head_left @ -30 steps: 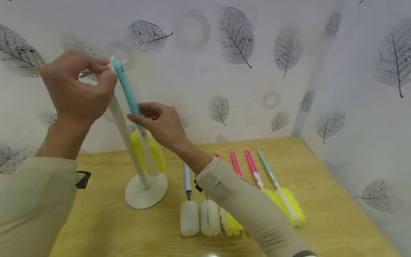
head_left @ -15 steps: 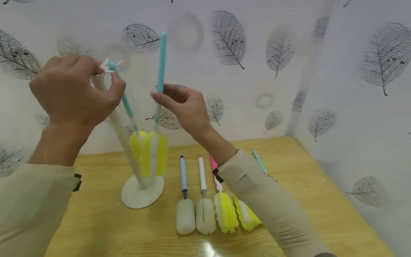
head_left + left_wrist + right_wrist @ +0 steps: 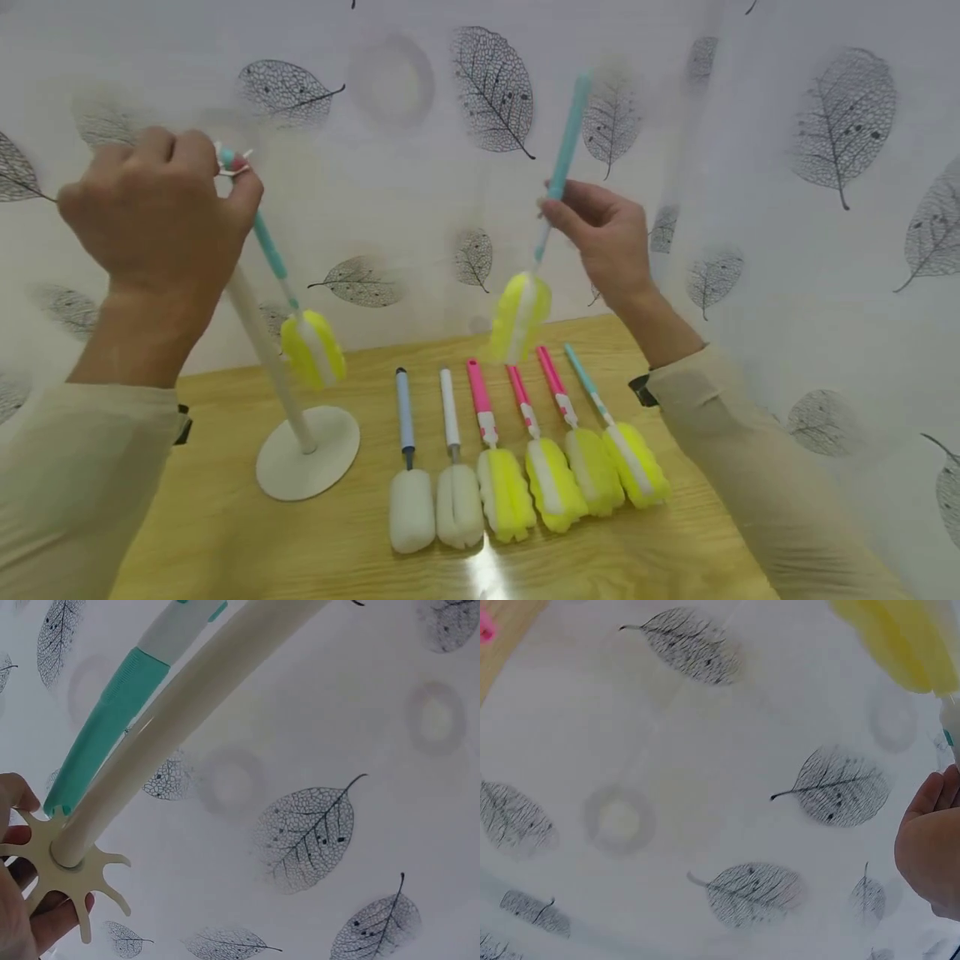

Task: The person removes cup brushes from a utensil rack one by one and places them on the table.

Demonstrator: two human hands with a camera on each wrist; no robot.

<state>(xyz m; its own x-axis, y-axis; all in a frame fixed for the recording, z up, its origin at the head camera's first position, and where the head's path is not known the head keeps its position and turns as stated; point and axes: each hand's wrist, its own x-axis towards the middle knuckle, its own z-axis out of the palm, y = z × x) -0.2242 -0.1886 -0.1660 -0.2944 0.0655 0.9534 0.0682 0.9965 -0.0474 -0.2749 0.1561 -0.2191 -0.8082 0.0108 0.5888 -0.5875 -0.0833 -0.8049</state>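
My left hand (image 3: pixel 161 212) grips the star-shaped hook top (image 3: pixel 71 874) of a cream stand (image 3: pixel 266 350). From one of its hooks hangs a teal-handled bottle brush (image 3: pixel 270 246) with a yellow and white sponge head. Off to the right, my right hand (image 3: pixel 607 237) pinches a second teal-handled bottle brush (image 3: pixel 568 142) low on its handle. That brush is lifted above the table, handle up and slightly tilted, with its yellow sponge head (image 3: pixel 521 312) downward. In the right wrist view, part of this sponge (image 3: pixel 907 637) shows at the top right.
On the wooden table (image 3: pixel 202 433) lies a row of several sponge brushes, from a blue-handled one (image 3: pixel 406 408) and a white-handled one (image 3: pixel 449 408) to pink-handled ones and a teal-handled one (image 3: pixel 633 462) at the right. A leaf-patterned wall (image 3: pixel 420 183) stands behind.
My right hand has taken one teal-handled brush away from the stand and carried it right, over the row. My left hand stays at the stand's top, where the other brush still hangs.
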